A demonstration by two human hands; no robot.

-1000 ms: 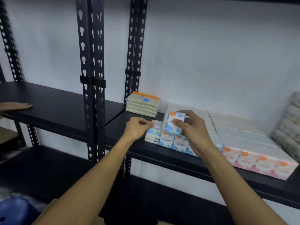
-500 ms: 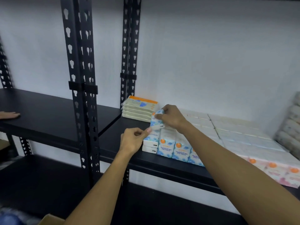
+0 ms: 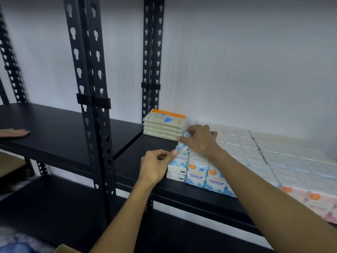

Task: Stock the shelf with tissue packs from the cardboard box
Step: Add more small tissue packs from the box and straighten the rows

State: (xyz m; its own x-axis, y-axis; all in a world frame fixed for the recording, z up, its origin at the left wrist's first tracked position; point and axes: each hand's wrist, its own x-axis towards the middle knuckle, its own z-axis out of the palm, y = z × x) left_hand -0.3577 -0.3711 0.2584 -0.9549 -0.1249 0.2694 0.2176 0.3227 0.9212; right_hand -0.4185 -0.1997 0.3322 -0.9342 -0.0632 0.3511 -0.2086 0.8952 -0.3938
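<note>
**Tissue pack going onto the black shelf**

The black metal shelf (image 3: 149, 172) carries rows of white-topped packs (image 3: 255, 152) and a cream stack (image 3: 164, 125) by the wall. The right hand (image 3: 199, 141) curls round a blue-patterned tissue pack (image 3: 183, 143), tilted over the two flat packs (image 3: 176, 173) at the row's left end. The left hand (image 3: 155, 167), fingers curled, touches it with the thumb tip.
</note>
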